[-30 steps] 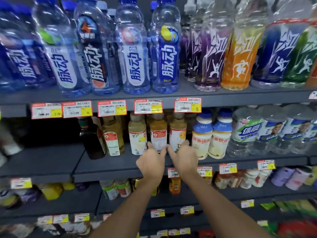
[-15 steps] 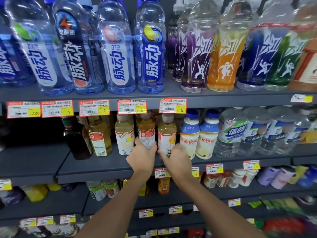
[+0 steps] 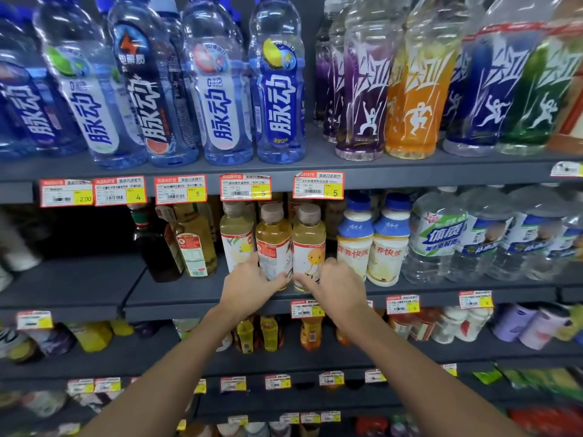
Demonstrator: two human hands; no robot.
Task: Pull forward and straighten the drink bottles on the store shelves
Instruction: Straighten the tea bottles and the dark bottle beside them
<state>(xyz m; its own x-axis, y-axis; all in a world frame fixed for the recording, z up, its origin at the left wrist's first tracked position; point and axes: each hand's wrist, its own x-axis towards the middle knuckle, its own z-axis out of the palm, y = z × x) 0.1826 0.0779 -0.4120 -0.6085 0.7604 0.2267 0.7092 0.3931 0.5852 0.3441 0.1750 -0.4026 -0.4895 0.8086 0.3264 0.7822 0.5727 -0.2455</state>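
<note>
Middle shelf [image 3: 176, 294], front edge: amber bottle [image 3: 273, 244], upright, your left grip [image 3: 252, 280] curled round its lower label; pale yellow bottle [image 3: 309, 247], just beside it, your right grip [image 3: 339, 285] curled round its base.

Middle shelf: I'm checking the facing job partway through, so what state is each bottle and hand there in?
left hand: grips the amber bottle low down
right hand: grips the pale yellow bottle low down
amber bottle: upright, capped, at the shelf's front edge
pale yellow bottle: upright, capped, beside the amber one, label facing out
dark bottle: upright, set back from the edge
blue-capped white bottles: upright, capped, labels facing out
</note>
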